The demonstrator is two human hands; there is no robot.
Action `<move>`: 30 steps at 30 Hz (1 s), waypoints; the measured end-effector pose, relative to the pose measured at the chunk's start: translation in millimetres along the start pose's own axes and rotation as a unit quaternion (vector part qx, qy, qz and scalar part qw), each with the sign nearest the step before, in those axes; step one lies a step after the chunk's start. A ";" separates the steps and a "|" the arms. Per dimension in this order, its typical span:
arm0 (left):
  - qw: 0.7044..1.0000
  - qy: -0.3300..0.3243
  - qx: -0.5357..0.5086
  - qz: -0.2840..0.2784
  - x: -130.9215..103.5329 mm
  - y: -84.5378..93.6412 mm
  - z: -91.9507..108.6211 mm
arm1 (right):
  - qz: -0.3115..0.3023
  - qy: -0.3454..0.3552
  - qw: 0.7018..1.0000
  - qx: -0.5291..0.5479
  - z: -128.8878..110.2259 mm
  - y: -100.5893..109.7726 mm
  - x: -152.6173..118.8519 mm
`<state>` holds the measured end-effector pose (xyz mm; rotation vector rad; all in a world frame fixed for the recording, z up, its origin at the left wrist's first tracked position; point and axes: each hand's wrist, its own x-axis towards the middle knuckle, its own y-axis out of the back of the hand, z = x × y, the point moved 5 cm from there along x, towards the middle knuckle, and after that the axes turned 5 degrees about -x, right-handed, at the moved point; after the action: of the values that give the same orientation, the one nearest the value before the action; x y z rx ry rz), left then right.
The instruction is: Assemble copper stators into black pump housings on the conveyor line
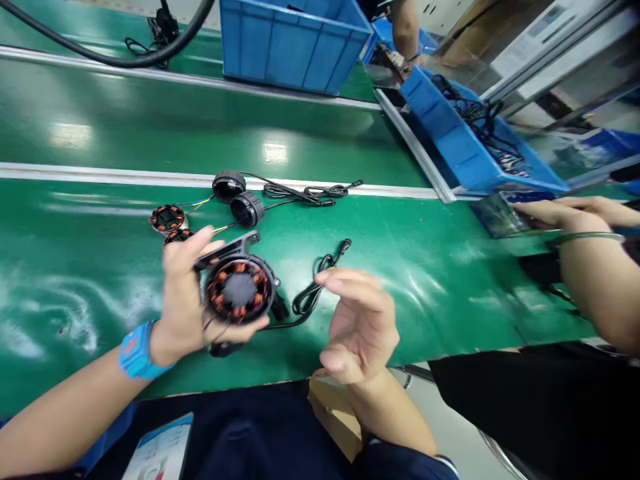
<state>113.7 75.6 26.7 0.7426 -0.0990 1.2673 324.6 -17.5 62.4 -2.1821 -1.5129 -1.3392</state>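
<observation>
My left hand [185,300] grips a black motor housing [271,280] with a stator [239,292] of copper windings seated in it and a dark bracket arm at its top. My right hand [360,327] is held to the right of it, fingers curved and apart, with nothing in them. Between the hands a coiled black cable [307,300] lies on the green bench. Beyond my left hand are two more wound stators, one [167,218] in plain view and the other [179,236] partly hidden. Thin coloured wires run from them to two round black caps [229,185].
Cables [310,193] from the caps lie across a metal strip [100,175]. A blue crate [295,47] stands at the back; another blue bin [465,140] holds black cables. At right, a co-worker's hands [585,213] touch a dark object. A thick black hose [125,61] hangs upper left.
</observation>
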 end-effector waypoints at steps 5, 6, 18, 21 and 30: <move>1.000 -0.017 0.006 -0.023 14.7 -15.4 -11.7 | -0.159 -0.053 0.985 0.034 -3.7 -18.5 -27.7; 0.999 -0.048 0.012 -0.004 15.3 -12.7 -7.6 | -0.172 -0.067 0.982 0.037 -4.4 -24.6 -35.0; 0.994 -0.072 0.050 0.068 -5.3 17.9 18.8 | -0.311 -0.016 0.945 -0.104 -35.6 -17.5 -75.8; 0.998 -0.026 0.046 0.031 -22.4 4.6 -2.3 | -0.320 -0.034 0.930 -0.178 -23.9 -15.4 -86.3; 0.953 -0.211 0.109 0.188 -9.2 39.2 44.5 | -0.390 -0.266 0.804 0.361 -59.3 -68.4 -120.7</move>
<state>90.4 47.3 74.3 1.2239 -0.4739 1.4747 224.8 -99.8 -15.2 -1.4845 -2.7193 -0.0501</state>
